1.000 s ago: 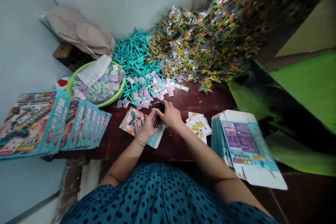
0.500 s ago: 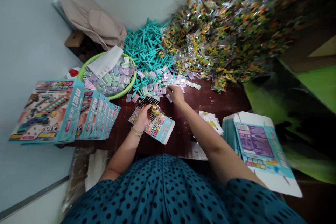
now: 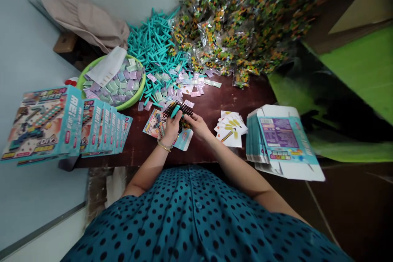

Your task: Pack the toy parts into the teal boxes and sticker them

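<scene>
My left hand [image 3: 170, 127] is closed on a black grid plate [image 3: 181, 109] and a teal stick [image 3: 175, 110], held over a flat printed box [image 3: 153, 125] on the dark table [image 3: 215, 106]. My right hand [image 3: 198, 125] is closed on the plate's right edge, touching the left hand. Just beyond lie loose pastel packets [image 3: 184, 90] and a heap of teal sticks [image 3: 150, 47].
A green bowl [image 3: 139, 90] of pastel packets sits at the back left. Folded teal boxes [image 3: 61, 123] stand in a row at left. Printed leaflets [image 3: 231, 127] and flat box blanks [image 3: 281, 141] lie at right. Clear bags of coloured beads [image 3: 233, 20] are piled behind.
My right hand reached out to the loose packets and sticks, then came back to the plate. A teal stick is now in my left hand with the plate.
</scene>
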Available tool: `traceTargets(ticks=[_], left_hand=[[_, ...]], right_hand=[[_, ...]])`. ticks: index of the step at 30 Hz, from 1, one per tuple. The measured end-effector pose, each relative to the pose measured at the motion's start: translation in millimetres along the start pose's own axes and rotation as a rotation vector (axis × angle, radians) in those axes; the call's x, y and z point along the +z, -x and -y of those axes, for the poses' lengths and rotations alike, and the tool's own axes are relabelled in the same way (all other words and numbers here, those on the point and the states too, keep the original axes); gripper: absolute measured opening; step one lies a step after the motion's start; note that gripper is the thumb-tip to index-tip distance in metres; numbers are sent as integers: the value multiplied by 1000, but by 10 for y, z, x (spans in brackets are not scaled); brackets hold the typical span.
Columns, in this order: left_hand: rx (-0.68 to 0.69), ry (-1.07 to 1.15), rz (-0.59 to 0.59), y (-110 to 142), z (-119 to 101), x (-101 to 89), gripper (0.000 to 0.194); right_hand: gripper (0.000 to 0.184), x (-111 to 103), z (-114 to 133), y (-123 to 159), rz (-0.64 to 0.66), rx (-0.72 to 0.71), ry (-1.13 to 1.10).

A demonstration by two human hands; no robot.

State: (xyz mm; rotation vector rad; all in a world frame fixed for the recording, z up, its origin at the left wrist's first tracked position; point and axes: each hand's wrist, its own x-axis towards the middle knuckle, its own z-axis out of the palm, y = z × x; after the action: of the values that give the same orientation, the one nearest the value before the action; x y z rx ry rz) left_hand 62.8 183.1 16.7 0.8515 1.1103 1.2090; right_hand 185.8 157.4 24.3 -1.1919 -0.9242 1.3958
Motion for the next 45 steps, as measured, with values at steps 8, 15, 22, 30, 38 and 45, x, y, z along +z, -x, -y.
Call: traceTargets(ticks=[8, 15, 22, 30, 38, 45], left_hand=[[399, -965, 682, 485, 12, -411, 101], [669, -1217, 307, 712, -64, -674, 43], [696, -790, 47, 575, -429, -485, 44], [767, -1066, 223, 710, -7, -279, 44], [648, -671, 36, 584, -410, -263, 45], [374, -302, -50, 699, -646, -92, 55]], right_hand=[[46, -682, 59, 473, -125, 184, -342], [45, -861, -50, 775, 72, 330, -395], [50, -374, 3, 417, 237, 212, -299], [21, -248, 149, -1, 102, -8, 423], [26, 70, 345, 415, 109, -620, 763], [45, -185, 437, 480, -269, -797, 503]])
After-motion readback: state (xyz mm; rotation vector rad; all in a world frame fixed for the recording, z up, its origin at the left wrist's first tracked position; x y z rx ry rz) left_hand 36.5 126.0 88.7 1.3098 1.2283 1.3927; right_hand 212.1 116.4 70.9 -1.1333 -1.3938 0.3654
